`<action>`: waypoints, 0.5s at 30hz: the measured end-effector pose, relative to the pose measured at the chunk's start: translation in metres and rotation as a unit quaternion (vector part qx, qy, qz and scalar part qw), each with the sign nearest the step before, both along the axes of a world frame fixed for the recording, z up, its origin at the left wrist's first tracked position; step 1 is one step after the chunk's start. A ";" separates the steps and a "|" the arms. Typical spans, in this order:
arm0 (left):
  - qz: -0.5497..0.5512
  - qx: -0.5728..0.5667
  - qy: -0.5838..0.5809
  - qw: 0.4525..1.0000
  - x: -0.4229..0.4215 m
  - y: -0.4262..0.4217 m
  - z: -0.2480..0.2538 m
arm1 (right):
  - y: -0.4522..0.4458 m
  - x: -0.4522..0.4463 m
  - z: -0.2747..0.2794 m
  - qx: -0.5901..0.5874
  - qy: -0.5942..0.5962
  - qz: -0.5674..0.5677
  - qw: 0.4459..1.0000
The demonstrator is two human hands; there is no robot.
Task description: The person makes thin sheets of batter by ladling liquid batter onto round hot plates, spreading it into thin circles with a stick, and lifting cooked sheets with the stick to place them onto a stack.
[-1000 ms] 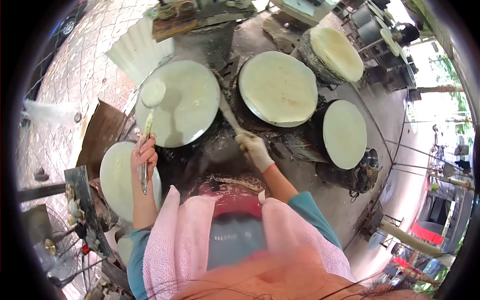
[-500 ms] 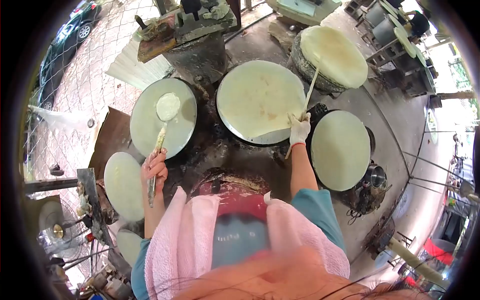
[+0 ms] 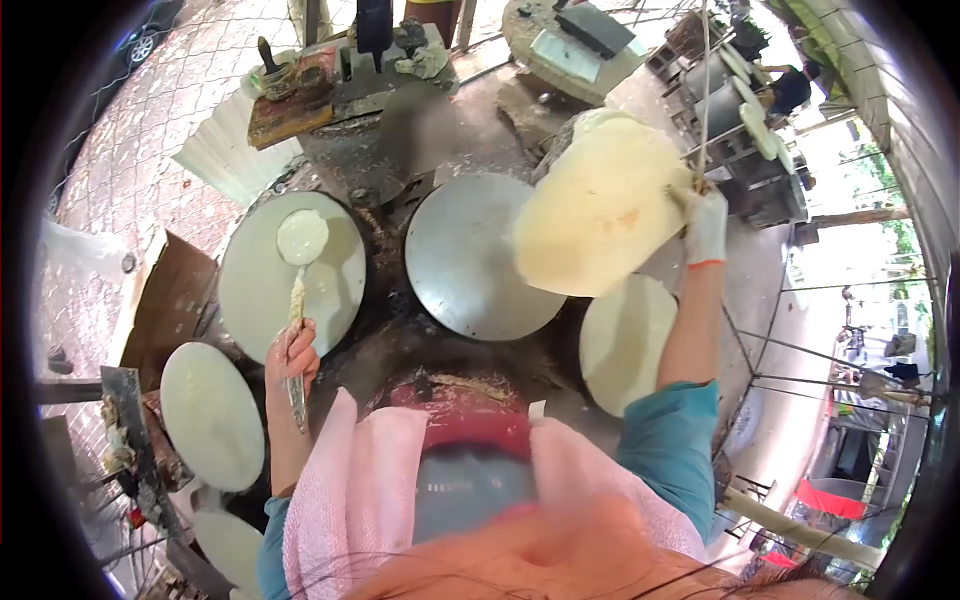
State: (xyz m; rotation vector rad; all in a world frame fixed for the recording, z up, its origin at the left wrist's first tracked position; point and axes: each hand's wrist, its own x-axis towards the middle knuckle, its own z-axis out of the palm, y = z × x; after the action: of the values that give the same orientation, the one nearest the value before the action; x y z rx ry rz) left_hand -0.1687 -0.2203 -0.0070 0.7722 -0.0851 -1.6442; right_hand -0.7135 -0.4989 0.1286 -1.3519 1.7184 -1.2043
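My left hand (image 3: 293, 350) is closed around the handle of a ladle (image 3: 303, 237), whose round bowl is coated with white batter. The bowl hangs over the left round griddle, which carries a pale layer of batter (image 3: 250, 285). My right hand (image 3: 706, 225), in a white glove, grips a thin stick (image 3: 705, 110) and the right edge of a large thin pancake (image 3: 600, 205) with light brown patches. Raised off the surface, the pancake spans from the bare middle griddle (image 3: 480, 265) toward the stack behind, partly hiding it. Beneath its lower edge is another pale round (image 3: 630, 345).
More pale rounds sit at left, one upper (image 3: 212, 415) and one lower (image 3: 228, 548). A cluttered stand (image 3: 350, 100) and a round table (image 3: 570, 60) are at the back. Farther right, a person (image 3: 790, 90) is near several large pots. Wire fencing runs along the left.
The pancake has come off the middle griddle and moved right with my right hand, baring the metal. The stick now points upward. My left hand still holds the ladle over the left griddle.
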 end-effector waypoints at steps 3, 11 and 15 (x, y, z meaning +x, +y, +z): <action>0.016 -0.012 -0.008 1.000 0.002 0.004 -0.013 | -0.043 -0.038 0.058 -0.097 0.142 0.029 0.985; 0.140 0.029 -0.065 0.988 -0.060 0.052 -0.005 | -0.096 0.003 -0.014 -0.073 0.637 0.086 0.762; 0.229 0.015 -0.049 0.972 -0.120 0.105 0.003 | -0.129 -0.053 -0.166 -0.191 0.685 0.108 0.695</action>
State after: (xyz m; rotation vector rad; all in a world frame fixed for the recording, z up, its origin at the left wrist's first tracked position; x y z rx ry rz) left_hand -0.2888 -0.1149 -0.0040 0.8252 0.0465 -1.1717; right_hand -0.7668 -0.6275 -0.0369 -3.0851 2.0303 -0.2188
